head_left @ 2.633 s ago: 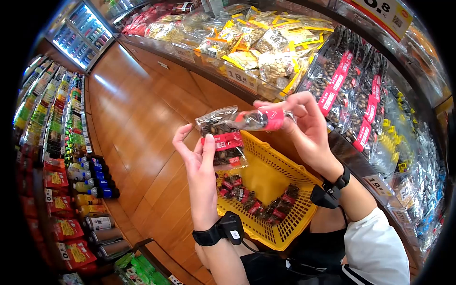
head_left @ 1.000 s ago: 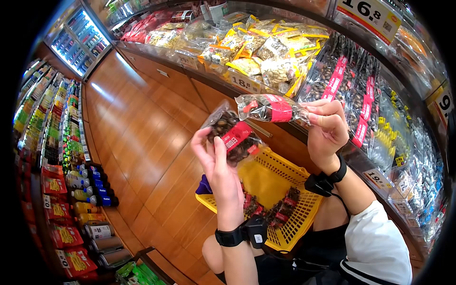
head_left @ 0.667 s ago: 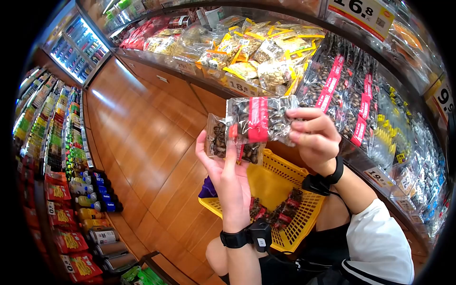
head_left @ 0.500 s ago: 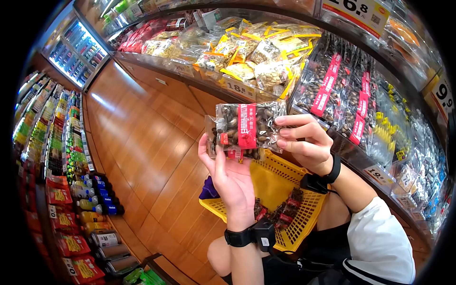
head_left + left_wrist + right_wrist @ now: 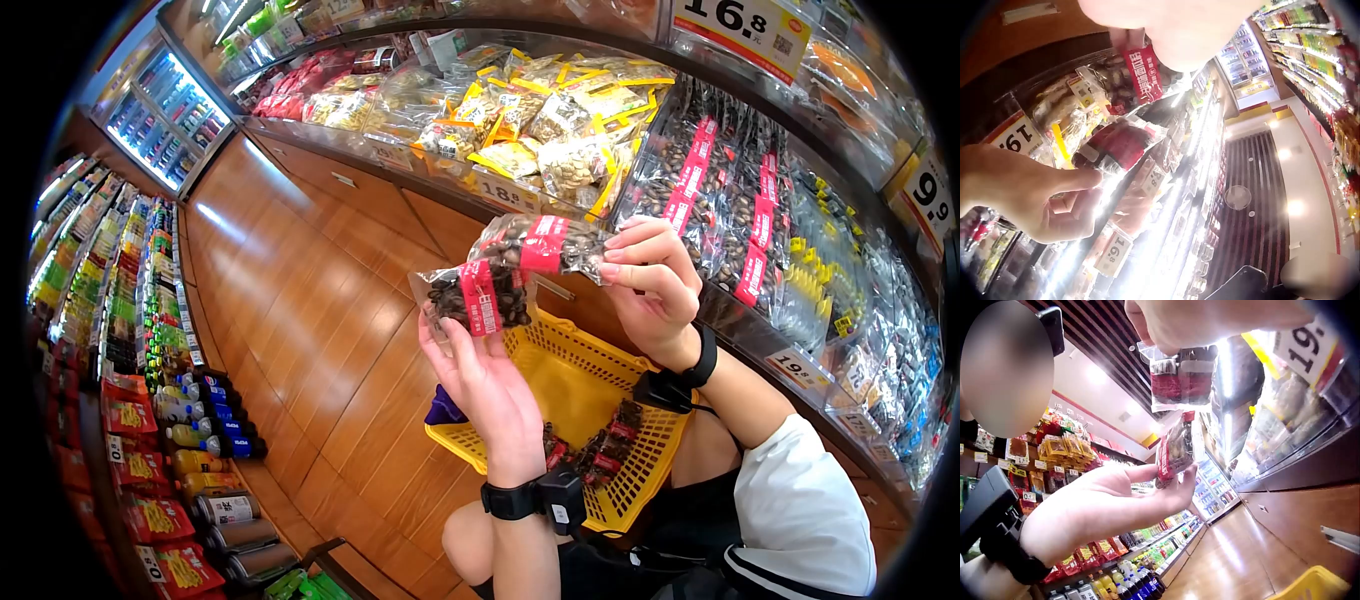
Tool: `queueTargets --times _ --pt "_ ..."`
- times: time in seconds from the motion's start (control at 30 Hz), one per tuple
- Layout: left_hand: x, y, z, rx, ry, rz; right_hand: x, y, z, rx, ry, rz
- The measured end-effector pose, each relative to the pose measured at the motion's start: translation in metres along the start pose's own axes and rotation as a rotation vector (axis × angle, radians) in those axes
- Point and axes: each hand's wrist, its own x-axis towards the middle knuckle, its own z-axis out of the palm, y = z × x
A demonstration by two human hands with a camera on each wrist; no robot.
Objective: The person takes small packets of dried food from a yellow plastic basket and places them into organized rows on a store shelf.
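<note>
My left hand (image 5: 490, 385) holds a clear packet of dark seeds (image 5: 478, 300) with a red label, its thumb on the near face. Just beyond and to the right, a second such seed packet (image 5: 540, 243) is pinched at its right end by my right hand (image 5: 655, 285). The left packet overlaps the second one in the head view. In the right wrist view, a barcode shows on the back of the right hand's packet (image 5: 1182, 381), above the left hand's packet (image 5: 1172, 453). Below both hands stands a yellow basket (image 5: 560, 385) with several small red-labelled packets (image 5: 612, 440) inside.
A shelf bin of yellow-edged snack bags (image 5: 560, 120) lies ahead, beside hanging rows of red-labelled seed packets (image 5: 690, 180). Price cards (image 5: 740, 30) line the shelf edges. Drink bottles (image 5: 215, 415) fill the left shelf; wooden floor (image 5: 290, 270) runs between toward lit fridges (image 5: 165, 110).
The right hand's packet turned from edge-on to face-on in front of the left packet, then tilted back and up. The left hand's packet has turned sideways and now shows in front.
</note>
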Motion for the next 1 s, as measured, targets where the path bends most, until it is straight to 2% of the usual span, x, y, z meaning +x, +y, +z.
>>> queueTargets --times 0.07,0.17,0.23,0.27,0.3,0.37,0.4,0.6,0.77,0.83,0.9,0.97,1.0 --pt "0.002 -0.002 -0.005 0.061 0.035 0.010 0.000 -0.002 0.000 -0.003 0.041 0.057" --pt "-0.003 0.002 0.003 -0.094 0.058 -0.045 -0.002 -0.002 0.001 0.023 0.067 0.084" --pt "-0.007 0.002 0.015 -0.056 -0.002 -0.032 0.003 -0.007 0.000 -0.028 0.013 -0.023" --pt "-0.007 0.003 0.015 -0.097 0.018 -0.059 0.001 -0.008 -0.001 -0.016 0.004 0.003" --pt "-0.010 0.003 0.020 -0.098 0.012 -0.062 0.004 -0.014 -0.006 0.003 -0.109 -0.073" --pt "-0.017 0.004 0.030 -0.045 -0.110 -0.076 0.001 -0.015 -0.004 0.025 -0.135 -0.094" --pt "-0.016 -0.004 0.021 -0.083 -0.185 -0.205 0.000 -0.019 -0.004 0.029 -0.178 -0.106" --pt "-0.028 -0.016 0.006 -0.294 -0.347 -0.403 0.001 -0.024 -0.003 0.063 -0.271 -0.151" --pt "-0.033 -0.013 0.013 -0.251 -0.333 -0.397 0.002 -0.029 -0.001 0.063 -0.301 -0.149" --pt "-0.038 -0.011 0.017 -0.258 -0.326 -0.394 0.001 -0.034 0.003 0.080 -0.234 -0.097" --pt "-0.041 -0.008 0.018 -0.299 -0.365 -0.398 0.004 -0.037 0.003 0.070 -0.254 -0.123" --pt "-0.040 0.000 0.018 -0.589 -0.545 -0.435 0.011 -0.047 -0.001 0.060 -0.328 -0.076" --pt "-0.042 0.005 0.024 -0.508 -0.488 -0.421 0.011 -0.046 0.000 0.070 -0.319 -0.089"
